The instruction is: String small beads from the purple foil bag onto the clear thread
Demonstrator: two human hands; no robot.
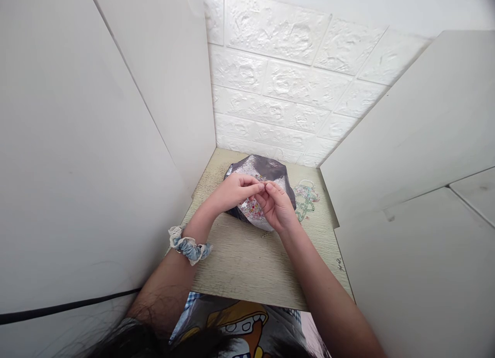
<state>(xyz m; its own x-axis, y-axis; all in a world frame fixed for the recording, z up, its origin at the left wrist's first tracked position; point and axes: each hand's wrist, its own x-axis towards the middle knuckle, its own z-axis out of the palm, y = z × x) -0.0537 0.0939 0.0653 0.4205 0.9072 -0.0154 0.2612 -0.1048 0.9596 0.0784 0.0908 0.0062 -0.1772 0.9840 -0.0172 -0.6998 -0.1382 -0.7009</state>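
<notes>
at far left stands a smooth, off-white panel (pixel 116 193), with a black cord (pixel 69 307) crossing its lower part. next comes a gathered scrunchie (pixel 189 245) of pale blue cloth with lacy white edging, worn on the left forearm near the wrist. the left hand (pixel 240 188) reaches over a crumpled dark grey cloth pouch (pixel 270 167), thumb and forefinger pinched; i cannot tell whether anything sits between them. the pouch lies on a ribbed, pale wood-grain tabletop (pixel 247 270), near the white embossed brick wall (pixel 270 95). its lining is silvery and glossy, and small, mostly pink and red beads (pixel 253 209) lie loosely inside. the right hand (pixel 279 209) meets the left at the fingertips above the pouch, fingers curled in a pinch, its grasp equally hard to read. just right of the pouch, strung beads (pixel 305 202) in green, pink and white form tangled loops; beyond, tiny shiny pieces (pixel 339 264) lie by the table's edge. the pouch's opening faces up; its outline is too irregular to name a long axis. the bead strands stretch roughly towards the wall.
</notes>
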